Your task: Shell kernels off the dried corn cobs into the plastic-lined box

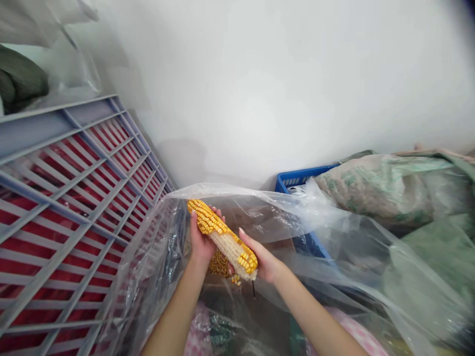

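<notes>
The left hand (202, 242) curls round the far end of a half-stripped corn cob (226, 242); the right hand (260, 260) clasps its near end; the cob sits above loose kernels (218, 263) within a clear plastic bag (256, 217); beyond lie a blue crate (300, 177) and a green sack (382, 190).

Corn cob (222, 242) rough, dry; plastic bag (260, 217) thin, glossy; crate (40, 126) matt plastic; sack (386, 193) woven.

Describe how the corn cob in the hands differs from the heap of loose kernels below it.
The corn cob is one long piece, held up between the left hand and right hand; the heap of loose kernels lies lower. The cob's kernels are bright yellow, with pale bare patches; the heap looks duller and browner. Both are corn.
</notes>
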Motion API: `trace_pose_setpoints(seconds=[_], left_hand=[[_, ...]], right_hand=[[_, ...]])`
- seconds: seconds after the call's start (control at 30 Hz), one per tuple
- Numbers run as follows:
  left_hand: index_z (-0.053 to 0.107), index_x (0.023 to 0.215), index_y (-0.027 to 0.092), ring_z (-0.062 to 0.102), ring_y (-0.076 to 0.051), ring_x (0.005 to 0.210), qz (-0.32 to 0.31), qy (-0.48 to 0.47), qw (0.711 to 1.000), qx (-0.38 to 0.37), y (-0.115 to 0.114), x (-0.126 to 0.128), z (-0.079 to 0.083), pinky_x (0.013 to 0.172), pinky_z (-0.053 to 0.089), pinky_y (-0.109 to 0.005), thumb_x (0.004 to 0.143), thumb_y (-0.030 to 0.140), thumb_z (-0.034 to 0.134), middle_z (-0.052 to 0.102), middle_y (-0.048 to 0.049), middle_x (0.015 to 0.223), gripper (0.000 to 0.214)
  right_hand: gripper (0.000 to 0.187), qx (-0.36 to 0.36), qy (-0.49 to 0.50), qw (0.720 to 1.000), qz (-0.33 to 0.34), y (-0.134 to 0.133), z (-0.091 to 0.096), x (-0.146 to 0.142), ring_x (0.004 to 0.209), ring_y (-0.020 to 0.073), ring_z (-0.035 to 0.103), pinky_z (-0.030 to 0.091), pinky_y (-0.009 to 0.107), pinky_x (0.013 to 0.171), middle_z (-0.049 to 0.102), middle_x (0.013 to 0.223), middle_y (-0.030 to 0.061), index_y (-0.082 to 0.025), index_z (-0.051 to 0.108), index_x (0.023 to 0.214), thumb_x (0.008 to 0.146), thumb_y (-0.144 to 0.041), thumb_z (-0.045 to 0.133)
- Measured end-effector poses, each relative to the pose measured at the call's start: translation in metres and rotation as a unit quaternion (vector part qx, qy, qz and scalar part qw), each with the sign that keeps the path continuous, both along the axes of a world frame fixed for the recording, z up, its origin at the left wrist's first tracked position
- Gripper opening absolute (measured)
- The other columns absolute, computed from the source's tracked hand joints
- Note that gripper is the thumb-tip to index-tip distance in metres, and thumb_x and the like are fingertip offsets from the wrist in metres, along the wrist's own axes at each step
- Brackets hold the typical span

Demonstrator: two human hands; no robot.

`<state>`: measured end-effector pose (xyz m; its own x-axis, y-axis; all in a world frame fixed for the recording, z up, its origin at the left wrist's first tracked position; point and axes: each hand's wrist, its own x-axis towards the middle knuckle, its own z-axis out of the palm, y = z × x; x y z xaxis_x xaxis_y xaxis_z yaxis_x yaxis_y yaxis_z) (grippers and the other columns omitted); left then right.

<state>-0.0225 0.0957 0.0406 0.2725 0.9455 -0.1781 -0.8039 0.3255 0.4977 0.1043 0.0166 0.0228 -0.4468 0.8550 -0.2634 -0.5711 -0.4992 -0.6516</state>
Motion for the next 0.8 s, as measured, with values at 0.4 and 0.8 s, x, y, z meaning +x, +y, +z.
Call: trace_pose_setpoints(seconds=[0.4,0.8], left_hand=[[0.064,0.093,0.021,0.06,-0.021,0.098,0.089,0.125,0.981,0.117,-0.005,-0.01,0.008,0.083,0.048,-0.031,0.067,0.04,0.067,0.066,-0.0047,0.098,0.033],[0.06,0.111,0.022,0.061,-0.02,0.096,-0.428,0.24,0.871,0.013,-0.041,0.01,-0.005,0.08,0.046,-0.028,0.077,0.037,0.057,0.063,-0.0075,0.112,0.037]], right_hand=[[0.05,-0.17,0.012,0.971,-0.168,0.013,-0.014,-0.004,0.029,-0.0012,0.021,0.008,0.011,0.029,0.053,0.052,-0.0014,-0.015,0.051,0.078,0.076,-0.064,0.042],[0.03,-0.042,-0.258,0.841,-0.473,0.018,0.01,0.069,0.043,0.0096,0.04,0.026,0.021,0.04,0.049,0.051,-0.0046,-0.018,0.049,0.066,0.065,-0.047,0.057]])
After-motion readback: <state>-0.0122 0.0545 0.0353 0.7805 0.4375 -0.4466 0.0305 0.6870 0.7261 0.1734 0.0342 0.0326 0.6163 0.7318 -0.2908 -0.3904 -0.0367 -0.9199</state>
